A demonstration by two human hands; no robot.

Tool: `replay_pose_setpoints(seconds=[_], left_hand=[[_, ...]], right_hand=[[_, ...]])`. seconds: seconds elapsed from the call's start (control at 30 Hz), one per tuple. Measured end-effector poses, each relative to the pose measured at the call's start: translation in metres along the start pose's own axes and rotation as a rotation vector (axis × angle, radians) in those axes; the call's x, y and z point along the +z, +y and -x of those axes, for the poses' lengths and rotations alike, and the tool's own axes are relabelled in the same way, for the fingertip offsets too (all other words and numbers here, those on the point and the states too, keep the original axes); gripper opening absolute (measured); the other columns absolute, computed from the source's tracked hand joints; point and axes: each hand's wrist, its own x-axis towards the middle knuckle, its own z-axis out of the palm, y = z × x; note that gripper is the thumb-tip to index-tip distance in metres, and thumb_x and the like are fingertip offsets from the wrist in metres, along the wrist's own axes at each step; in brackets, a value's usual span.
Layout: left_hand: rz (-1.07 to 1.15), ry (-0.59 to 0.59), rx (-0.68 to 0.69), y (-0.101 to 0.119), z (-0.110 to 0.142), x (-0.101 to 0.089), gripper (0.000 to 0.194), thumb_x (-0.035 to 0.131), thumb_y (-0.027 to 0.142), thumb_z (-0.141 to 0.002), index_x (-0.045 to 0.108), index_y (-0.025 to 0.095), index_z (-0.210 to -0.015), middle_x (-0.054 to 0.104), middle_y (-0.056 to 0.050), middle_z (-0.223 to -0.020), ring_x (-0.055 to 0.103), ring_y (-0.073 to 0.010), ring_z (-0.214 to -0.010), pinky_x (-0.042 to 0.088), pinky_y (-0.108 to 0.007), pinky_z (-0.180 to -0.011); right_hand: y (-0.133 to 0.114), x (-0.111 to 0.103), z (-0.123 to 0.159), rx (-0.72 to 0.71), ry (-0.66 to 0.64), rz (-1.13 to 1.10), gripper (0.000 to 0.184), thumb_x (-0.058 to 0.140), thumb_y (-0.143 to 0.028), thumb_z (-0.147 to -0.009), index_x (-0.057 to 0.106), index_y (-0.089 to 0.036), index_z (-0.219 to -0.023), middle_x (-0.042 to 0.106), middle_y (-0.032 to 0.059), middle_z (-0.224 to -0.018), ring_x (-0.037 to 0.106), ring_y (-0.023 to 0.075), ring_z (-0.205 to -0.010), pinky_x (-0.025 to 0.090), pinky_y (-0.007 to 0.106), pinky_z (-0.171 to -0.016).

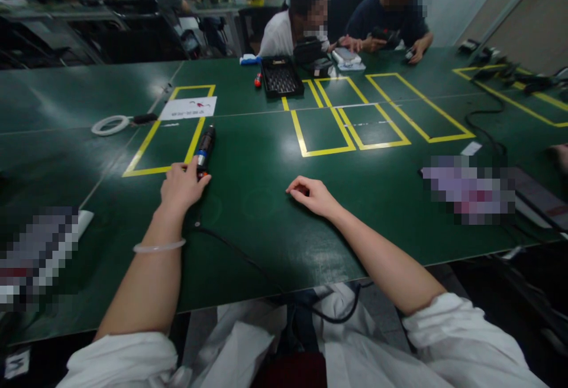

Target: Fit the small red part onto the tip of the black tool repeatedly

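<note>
My left hand (183, 186), with a pale bracelet at the wrist, grips the rear end of an electric screwdriver (206, 144). The screwdriver is dark with a blue band and lies on the green table, its tip pointing away from me. A black cable (239, 252) starts near this hand and drops over the table's front edge. On the bare tabletop to the right rests my right hand (316, 197), its fingers curled inward. A small dark patch shows between the thumb and fingers, and I cannot tell whether it is an object or shadow.
Yellow tape rectangles (328, 152) mark the green table (257, 157). A paper sheet (189, 107) and a white coil (110, 125) lie left. Farther back are a black tray (281, 78) and a red object (258, 80). Two people (306, 15) (390, 18) sit opposite.
</note>
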Motion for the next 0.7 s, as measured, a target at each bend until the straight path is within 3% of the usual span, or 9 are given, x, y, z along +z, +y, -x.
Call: replay_pose_setpoints(seconds=[0.13, 0.27, 0.4, 0.57, 0.7], left_hand=[[-0.009, -0.031, -0.143, -0.046, -0.013, 0.0, 0.066, 0.042, 0.056, -0.094, 0.033, 0.025, -0.151, 0.042, -0.017, -0.138, 0.047, -0.0351, -0.118, 0.045, -0.05, -0.094], [-0.044, -0.016, -0.261, -0.074, -0.015, 0.001, 0.063, 0.042, 0.056, -0.094, 0.034, 0.029, -0.15, 0.044, -0.014, -0.14, 0.046, -0.033, -0.118, 0.043, -0.048, -0.095], [-0.083, 0.032, -0.291, -0.078, -0.011, 0.001, 0.057, 0.041, 0.051, -0.096, 0.04, 0.024, -0.146, 0.051, -0.014, -0.134, 0.05, -0.0317, -0.111, 0.042, -0.045, -0.093], [-0.063, 0.11, -0.263, -0.071, -0.008, -0.002, 0.059, 0.055, 0.05, -0.088, 0.051, 0.014, -0.134, 0.057, -0.019, -0.125, 0.053, -0.0319, -0.107, 0.042, -0.04, -0.089], [-0.04, 0.107, -0.296, -0.071, -0.01, -0.001, 0.048, 0.06, 0.047, -0.083, 0.06, 0.013, -0.118, 0.059, -0.017, -0.117, 0.054, -0.0302, -0.1, 0.042, -0.037, -0.082]], right_hand=[[0.0, 0.0, 0.0, 0.001, -0.007, -0.003, 0.013, 0.057, -0.026, -0.088, 0.067, -0.017, -0.089, 0.064, 0.0, -0.074, 0.051, 0.0113, -0.061, 0.04, 0.024, -0.06], [0.001, 0.001, -0.001, -0.004, -0.016, -0.005, 0.014, 0.057, -0.026, -0.088, 0.067, -0.016, -0.089, 0.063, 0.0, -0.073, 0.051, 0.0113, -0.061, 0.039, 0.024, -0.06], [0.001, 0.001, -0.001, -0.001, -0.019, 0.002, 0.014, 0.057, -0.026, -0.088, 0.067, -0.016, -0.089, 0.063, -0.0004, -0.072, 0.051, 0.0109, -0.061, 0.038, 0.023, -0.06], [0.001, 0.0, -0.001, -0.011, -0.018, 0.005, 0.014, 0.058, -0.025, -0.087, 0.067, -0.015, -0.088, 0.061, -0.0005, -0.071, 0.05, 0.0106, -0.061, 0.038, 0.023, -0.061], [0.002, 0.001, -0.001, -0.011, -0.021, -0.003, 0.015, 0.058, -0.026, -0.088, 0.067, -0.015, -0.088, 0.061, -0.0005, -0.071, 0.049, 0.0105, -0.061, 0.038, 0.023, -0.061]])
